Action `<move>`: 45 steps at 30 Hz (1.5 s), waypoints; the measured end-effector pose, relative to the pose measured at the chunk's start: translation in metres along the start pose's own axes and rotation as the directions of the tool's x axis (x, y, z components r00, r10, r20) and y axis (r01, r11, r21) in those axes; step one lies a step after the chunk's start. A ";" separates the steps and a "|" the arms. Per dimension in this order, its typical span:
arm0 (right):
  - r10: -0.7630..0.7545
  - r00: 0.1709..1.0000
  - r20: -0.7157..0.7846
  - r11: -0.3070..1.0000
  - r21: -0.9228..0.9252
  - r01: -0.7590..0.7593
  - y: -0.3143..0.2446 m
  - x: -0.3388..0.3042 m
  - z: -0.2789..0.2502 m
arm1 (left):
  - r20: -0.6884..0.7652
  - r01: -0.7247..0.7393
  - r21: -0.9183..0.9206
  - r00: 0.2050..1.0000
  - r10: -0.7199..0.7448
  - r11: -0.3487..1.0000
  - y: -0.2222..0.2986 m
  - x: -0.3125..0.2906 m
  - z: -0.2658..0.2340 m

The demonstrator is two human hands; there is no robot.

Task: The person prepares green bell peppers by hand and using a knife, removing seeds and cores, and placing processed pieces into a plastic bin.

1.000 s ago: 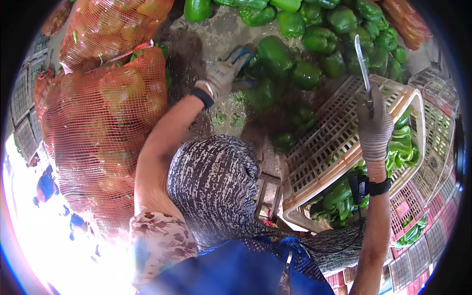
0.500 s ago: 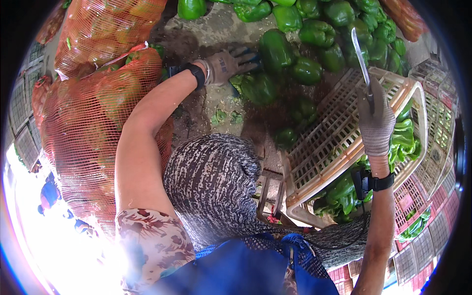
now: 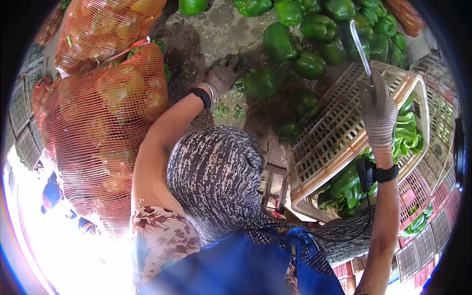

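My gloved left hand [image 3: 222, 78] is low over the concrete floor, its dark-tipped fingers apart and holding nothing that I can see. Just to its right lies a green bell pepper [image 3: 260, 82], with several more peppers [image 3: 280, 43] beyond. On the right, my gloved right hand [image 3: 379, 110] is closed round a knife [image 3: 359, 45]; its thin, slightly curved blade points away from me. Below that hand a cream plastic crate [image 3: 328, 164] stands tilted, with green peppers [image 3: 346, 189] inside, partly hidden by my right forearm.
Orange mesh sacks [image 3: 105, 147] full of peppers stand along the left. A heap of green peppers [image 3: 373, 29] lies at the far right. Small green scraps [image 3: 222, 111] are on the floor before my knee [image 3: 214, 172]. Red crates [image 3: 413, 189] stack up at the right edge.
My left hand has drawn back a little to the left, its fingers less stretched. One pepper at the far side is no longer in its place. The knife stays in my right hand.
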State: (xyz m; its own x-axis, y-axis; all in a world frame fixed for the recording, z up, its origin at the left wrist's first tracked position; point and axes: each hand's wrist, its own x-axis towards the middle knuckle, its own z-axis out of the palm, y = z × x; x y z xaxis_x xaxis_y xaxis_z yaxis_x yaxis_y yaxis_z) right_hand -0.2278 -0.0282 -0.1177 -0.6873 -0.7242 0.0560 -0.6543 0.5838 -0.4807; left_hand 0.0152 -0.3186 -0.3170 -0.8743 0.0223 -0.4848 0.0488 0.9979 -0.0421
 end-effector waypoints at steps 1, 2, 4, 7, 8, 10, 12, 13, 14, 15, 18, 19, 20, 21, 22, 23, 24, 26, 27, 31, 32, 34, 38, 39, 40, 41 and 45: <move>0.010 1.000 0.001 1.000 0.017 -0.010 -0.002 0.000 -0.001 | 0.028 0.065 -0.071 0.998 -0.063 0.995 0.004 -0.003 0.012; -0.029 0.999 -0.015 1.000 -0.001 0.029 0.000 0.000 0.000 | 0.058 0.130 -0.140 0.991 -0.123 0.982 0.015 -0.007 0.007; -0.022 1.000 -0.010 1.000 0.000 0.022 0.003 -0.001 0.000 | 0.050 0.209 -0.214 0.978 -0.203 0.954 0.027 -0.012 0.007; 0.060 0.997 0.044 0.998 0.019 -0.061 0.000 0.002 0.000 | 0.006 0.262 -0.292 0.962 -0.273 0.920 0.040 -0.011 0.023; 0.026 0.999 0.025 1.000 0.010 -0.026 0.004 0.000 0.000 | 0.033 0.286 -0.340 0.956 -0.293 0.896 0.043 -0.008 0.025; -0.014 1.000 -0.019 1.000 0.007 0.014 0.010 -0.003 0.002 | 0.097 0.379 -0.395 0.923 -0.372 0.837 0.048 0.000 0.028; -0.020 1.000 -0.010 0.999 0.024 0.021 0.008 -0.001 0.003 | 0.131 0.488 -0.459 0.863 -0.487 0.742 0.050 0.010 0.047; -0.016 1.000 -0.008 0.999 0.032 0.016 0.008 -0.001 0.002 | 0.128 0.510 -0.514 0.841 -0.526 0.690 0.049 0.014 0.045; 0.073 0.997 0.028 0.997 -0.022 -0.072 0.010 -0.003 0.001 | 0.087 0.464 -0.611 0.844 -0.529 0.641 0.045 0.018 0.021; 0.041 0.999 0.013 0.999 -0.013 -0.041 0.015 -0.003 0.003 | 0.053 0.431 -0.704 0.825 -0.562 0.565 0.042 0.013 0.002; -0.018 1.000 0.016 0.999 -0.027 0.018 0.001 0.005 0.000 | 0.131 0.353 -0.921 0.682 -0.719 0.167 0.021 0.027 0.073; -0.031 0.999 0.032 0.999 -0.041 0.033 -0.007 0.010 0.003 | 0.146 0.283 -0.958 0.620 -0.771 0.047 0.009 0.028 0.107; 0.044 0.999 0.025 0.997 -0.065 -0.042 0.004 0.005 0.005 | 0.233 0.156 -0.972 0.725 -0.648 -0.175 -0.003 0.024 0.057; 0.051 0.998 0.038 0.994 -0.097 -0.047 0.008 0.002 0.002 | 0.284 0.047 -0.901 0.816 -0.503 -0.431 -0.012 0.016 0.035; 0.023 1.000 -0.004 0.994 -0.110 -0.024 0.017 -0.002 0.003 | 0.274 -0.009 -0.750 0.906 -0.323 -0.662 -0.018 0.018 0.013; -0.044 0.998 -0.034 0.992 -0.119 0.040 0.021 -0.001 0.007 | 0.213 -0.036 -0.525 0.962 -0.172 -0.850 -0.020 0.009 -0.005; -0.022 0.999 -0.026 0.993 -0.117 0.019 0.020 -0.002 0.005 | 0.175 -0.123 -0.620 0.941 -0.290 -0.775 -0.010 0.008 -0.055; -0.042 0.996 -0.079 0.994 -0.099 0.034 0.023 -0.007 0.005 | 0.193 -0.138 -0.570 0.936 -0.296 -0.810 -0.014 0.018 -0.112; -0.080 0.992 -0.095 0.997 -0.023 0.078 0.015 -0.005 0.000 | 0.187 -0.088 -0.576 0.954 -0.235 -0.813 -0.016 0.007 -0.162; 0.134 0.985 0.111 0.990 -0.051 -0.129 -0.002 0.004 -0.007 | -0.279 -0.342 -0.766 0.940 -0.197 -0.544 -0.011 0.018 -0.326; 0.018 1.000 -0.011 0.996 -0.085 -0.019 0.014 -0.001 0.012 | -0.318 -0.384 -0.774 0.923 -0.216 -0.504 0.006 0.020 -0.380; 0.096 0.995 0.039 0.991 -0.096 -0.092 0.003 -0.002 -0.006 | -0.543 -0.568 -0.765 0.822 -0.173 -0.303 0.034 0.026 -0.473; 0.133 0.991 0.025 0.991 -0.031 -0.132 0.010 -0.003 -0.015 | -0.764 -0.774 -0.627 0.633 -0.120 -0.093 0.138 0.078 -0.583; 0.082 0.996 0.042 0.996 -0.035 -0.080 -0.001 -0.002 -0.017 | -0.797 -0.808 -0.589 0.583 -0.155 -0.013 0.163 0.083 -0.599; 0.087 0.995 0.054 0.996 0.001 -0.087 -0.006 -0.003 -0.019 | -0.816 -0.824 -0.566 0.555 -0.161 0.033 0.187 0.102 -0.608; 0.091 0.994 0.067 0.995 0.036 -0.093 -0.008 -0.001 -0.023 | -0.833 -0.835 -0.545 0.526 -0.173 0.083 0.213 0.124 -0.617; -0.029 0.985 -0.169 0.970 0.233 0.069 0.015 -0.001 0.017 | -0.855 -0.794 -0.518 0.475 -0.208 0.319 0.316 0.203 -0.625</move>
State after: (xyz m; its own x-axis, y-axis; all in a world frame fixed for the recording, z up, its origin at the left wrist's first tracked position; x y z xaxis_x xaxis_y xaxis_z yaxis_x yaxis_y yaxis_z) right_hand -0.2313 -0.0247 -0.1400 -0.7112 -0.6687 0.2170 -0.6085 0.4309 -0.6664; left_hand -0.4489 0.0391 0.1172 -0.8384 -0.1451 0.5254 0.4591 0.3316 0.8242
